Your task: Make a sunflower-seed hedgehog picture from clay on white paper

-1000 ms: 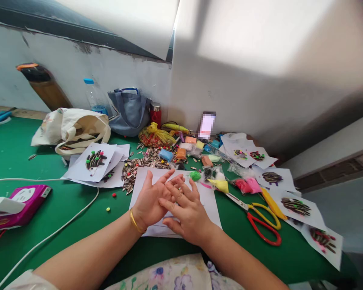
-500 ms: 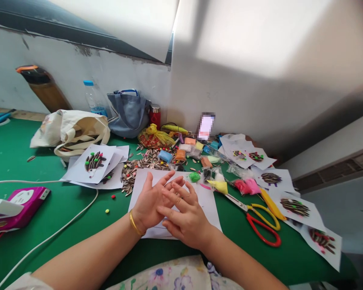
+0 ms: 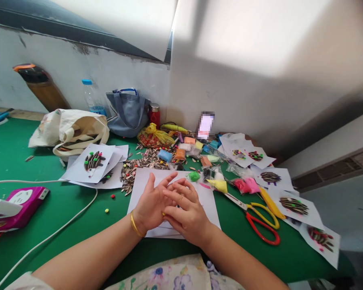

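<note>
A small yellow bit [image 3: 163, 214] has just been brought into view at the palm of the left hand [image 3: 149, 206], beside the fingertips of the right hand [image 3: 187, 215]; in the earlier views it was not shown. By this, it is judged, a tiny piece is being worked against the palm. The left hand is held palm up with its fingers apart, over the white sheet [image 3: 140, 185]. The right hand is laid across it, its fingers slightly parted; whether the bit is pinched or only pressed cannot be told.

Beyond the white sheet, striped seeds [image 3: 148, 158] are heaped and wrapped coloured lumps are scattered; a green lump [image 3: 194, 176] is set at its far edge. Scissors [image 3: 236, 200] are laid to its right, and seed-covered pictures are spread farther right and also to its left. Left of the sheet, a red bead [image 3: 113, 196] and a yellow bead [image 3: 107, 210] are left on the green tabletop [image 3: 57, 201], with a magenta box [image 3: 26, 213] farther out. Behind the sheet, a phone [image 3: 206, 123] is propped against the pale wall [image 3: 245, 96], which is partly sunlit, and a blue bag [image 3: 128, 117] is stood farther left.
</note>
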A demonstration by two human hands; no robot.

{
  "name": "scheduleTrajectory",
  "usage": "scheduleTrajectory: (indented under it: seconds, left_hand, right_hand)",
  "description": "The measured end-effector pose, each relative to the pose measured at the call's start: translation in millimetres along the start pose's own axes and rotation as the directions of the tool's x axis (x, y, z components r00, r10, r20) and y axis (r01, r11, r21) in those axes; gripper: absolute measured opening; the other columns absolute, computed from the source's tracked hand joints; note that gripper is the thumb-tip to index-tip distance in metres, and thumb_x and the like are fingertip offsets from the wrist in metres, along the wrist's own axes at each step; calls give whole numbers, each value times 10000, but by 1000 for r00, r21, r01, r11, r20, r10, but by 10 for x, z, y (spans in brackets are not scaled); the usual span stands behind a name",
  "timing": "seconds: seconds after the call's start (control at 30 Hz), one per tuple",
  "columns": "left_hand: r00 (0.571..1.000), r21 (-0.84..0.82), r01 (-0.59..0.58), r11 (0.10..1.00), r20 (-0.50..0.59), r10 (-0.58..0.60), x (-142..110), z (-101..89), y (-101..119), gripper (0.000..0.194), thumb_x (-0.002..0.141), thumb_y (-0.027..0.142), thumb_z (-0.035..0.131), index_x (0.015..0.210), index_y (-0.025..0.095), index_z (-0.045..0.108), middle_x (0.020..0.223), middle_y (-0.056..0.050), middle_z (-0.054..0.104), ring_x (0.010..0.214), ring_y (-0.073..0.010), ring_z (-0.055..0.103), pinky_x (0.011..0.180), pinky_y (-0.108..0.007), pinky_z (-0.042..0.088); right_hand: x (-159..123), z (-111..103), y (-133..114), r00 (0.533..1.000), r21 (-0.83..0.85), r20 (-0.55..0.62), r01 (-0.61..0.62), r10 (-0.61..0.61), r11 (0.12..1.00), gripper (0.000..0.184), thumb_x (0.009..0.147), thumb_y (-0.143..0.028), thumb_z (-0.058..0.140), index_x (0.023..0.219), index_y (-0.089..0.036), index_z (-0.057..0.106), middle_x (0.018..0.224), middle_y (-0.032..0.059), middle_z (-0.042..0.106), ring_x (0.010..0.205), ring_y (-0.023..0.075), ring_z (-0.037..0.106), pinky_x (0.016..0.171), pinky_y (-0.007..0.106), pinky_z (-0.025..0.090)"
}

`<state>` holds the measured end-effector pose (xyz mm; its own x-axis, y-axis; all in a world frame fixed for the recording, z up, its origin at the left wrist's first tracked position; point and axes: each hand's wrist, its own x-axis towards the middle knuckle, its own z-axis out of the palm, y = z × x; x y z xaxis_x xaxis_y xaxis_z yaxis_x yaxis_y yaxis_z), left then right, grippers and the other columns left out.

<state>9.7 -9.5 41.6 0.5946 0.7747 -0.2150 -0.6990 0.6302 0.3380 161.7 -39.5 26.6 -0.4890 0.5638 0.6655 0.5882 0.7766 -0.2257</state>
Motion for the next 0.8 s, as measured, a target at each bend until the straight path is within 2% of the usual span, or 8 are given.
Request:
scheduleTrajectory:
  seconds: [0.07,0.13,0.2,0.27,0.4,0.53,0.63,0.8]
  left_hand:
    - [1000,11,-18,1000,15,18,12,-4,15,636,909,666,327,1293,204,539,1256,-126,607,1124,-244,597,944,-375,473]
    - [998,49,-68,997,5,68,43,-24,50,608,917,650,330,1252,202,569,1216,-126,620,1114,-244,597,932,-374,478]
    - [990,128,-129,983,-45,135,89,-59,95,578,924,629,344,1199,193,605,1143,-120,639,1075,-237,609,912,-362,485]
    - [969,242,-176,954,-131,211,136,-102,139,529,933,593,374,1136,183,639,1034,-98,653,967,-201,630,860,-324,499]
    - [910,408,-210,888,-251,331,197,-172,180,430,953,503,415,1016,166,674,892,-64,648,832,-149,623,783,-268,501]
    - [888,433,-224,873,-279,366,221,-199,172,390,949,462,450,958,150,684,851,-62,650,804,-143,618,773,-261,498]
    - [880,436,-225,871,-292,374,230,-208,170,378,941,452,469,935,142,686,835,-66,654,792,-144,620,774,-265,498]
    - [880,433,-225,873,-295,373,236,-224,166,364,934,442,485,917,138,684,826,-62,658,782,-139,623,777,-266,494]
  right_hand:
    - [0,-59,50,999,20,-14,-33,34,999,91,872,-251,631,910,-296,700,1288,-18,623,1274,248,467,1130,522,302]
    - [-31,-143,164,989,26,-52,-139,140,990,118,870,-229,631,943,-293,699,1236,14,642,1204,249,515,1074,501,369]
    - [-99,-232,328,953,39,-122,-276,279,960,129,872,-222,631,966,-281,697,1108,46,669,1070,234,575,959,446,454]
    - [-195,-302,501,897,71,-149,-410,417,909,120,881,-240,621,975,-261,692,996,57,668,965,222,599,884,412,480]
    - [-379,-331,720,816,156,-10,-569,578,807,56,868,-234,604,870,-222,659,866,36,663,812,194,604,756,342,491]
    - [-442,-256,731,790,174,127,-613,600,771,88,831,-198,609,903,-212,657,834,25,661,786,186,607,745,323,487]
    - [-421,-211,695,813,181,192,-579,549,795,171,843,-184,598,993,-223,672,882,26,683,823,185,619,785,328,484]
    - [-365,-170,640,839,135,238,-528,490,838,35,841,-205,640,847,-211,674,802,19,678,758,180,609,733,321,464]
